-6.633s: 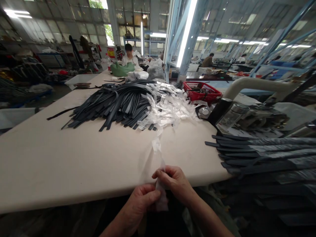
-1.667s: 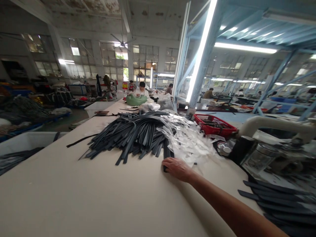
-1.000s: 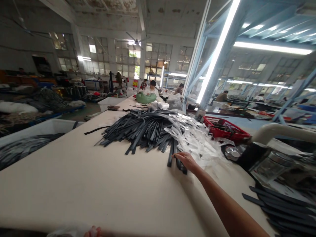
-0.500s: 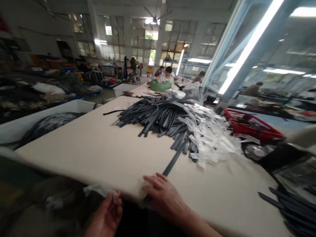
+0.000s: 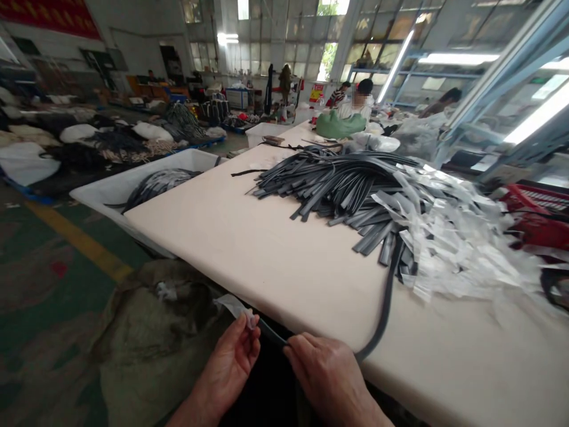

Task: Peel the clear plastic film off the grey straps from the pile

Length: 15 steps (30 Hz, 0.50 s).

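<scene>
Right hand [image 5: 331, 370] grips dark strip [image 5: 386, 305], now curved, earlier straight.

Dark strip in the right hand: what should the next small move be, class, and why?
Probably ease the near end of the dark strip toward the translucent plastic piece: the right hand grips the strip, a short length pointing at the left hand, which pinches the plastic. Whether strip and plastic touch is hard to tell.
</scene>
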Each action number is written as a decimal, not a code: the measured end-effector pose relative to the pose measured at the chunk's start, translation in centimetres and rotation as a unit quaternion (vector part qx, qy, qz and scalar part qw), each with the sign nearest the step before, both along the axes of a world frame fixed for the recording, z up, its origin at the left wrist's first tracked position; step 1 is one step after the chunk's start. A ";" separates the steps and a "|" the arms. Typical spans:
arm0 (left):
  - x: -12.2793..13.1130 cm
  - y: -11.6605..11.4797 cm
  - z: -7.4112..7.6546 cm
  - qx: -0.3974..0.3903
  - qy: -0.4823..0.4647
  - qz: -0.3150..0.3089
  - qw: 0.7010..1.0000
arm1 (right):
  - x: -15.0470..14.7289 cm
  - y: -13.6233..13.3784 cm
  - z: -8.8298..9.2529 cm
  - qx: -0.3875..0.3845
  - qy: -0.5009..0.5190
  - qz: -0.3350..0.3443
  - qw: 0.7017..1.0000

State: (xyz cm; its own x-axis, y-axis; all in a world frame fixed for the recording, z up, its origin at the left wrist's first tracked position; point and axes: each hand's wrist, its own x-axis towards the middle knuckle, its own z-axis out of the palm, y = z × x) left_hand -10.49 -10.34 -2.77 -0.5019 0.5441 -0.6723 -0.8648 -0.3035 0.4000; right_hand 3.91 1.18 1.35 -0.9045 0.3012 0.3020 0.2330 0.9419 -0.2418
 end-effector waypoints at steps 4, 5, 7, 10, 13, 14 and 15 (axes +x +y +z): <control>0.5 -0.2 -0.5 -0.009 0.003 -0.003 1.000 | -0.4 -0.2 -0.4 0.001 -0.018 0.012 1.000; 0.5 -0.3 -0.7 -0.013 0.001 -0.003 1.000 | -0.3 -0.3 -0.3 0.001 -0.024 0.010 1.000; 0.6 -0.4 -1.1 -0.019 -0.005 -0.003 1.000 | -0.2 -0.4 -0.3 0.001 -0.041 -0.004 0.999; 0.9 -0.7 -2.0 -0.015 -0.008 -0.016 1.000 | -0.5 -0.7 -0.2 0.017 -0.077 -0.019 0.997; 1.9 -0.9 -3.0 0.004 -0.013 -0.049 0.999 | -1.8 -0.9 0.0 0.042 -0.128 -0.019 0.991; 2.2 -0.9 -3.2 0.009 -0.018 -0.060 0.998 | -2.3 -1.0 0.2 0.041 -0.149 -0.019 0.988; 2.4 -0.9 -3.4 0.010 -0.024 -0.067 0.997 | -2.6 -1.0 0.5 0.031 -0.169 -0.022 0.985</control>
State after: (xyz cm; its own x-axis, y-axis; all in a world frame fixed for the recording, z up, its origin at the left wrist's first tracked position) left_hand -8.09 -11.28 -6.15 -0.3924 0.6176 -0.6816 -0.9157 -0.1921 0.3530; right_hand 1.34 0.15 1.85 -0.9432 0.3323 0.0051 0.3307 0.9399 -0.0856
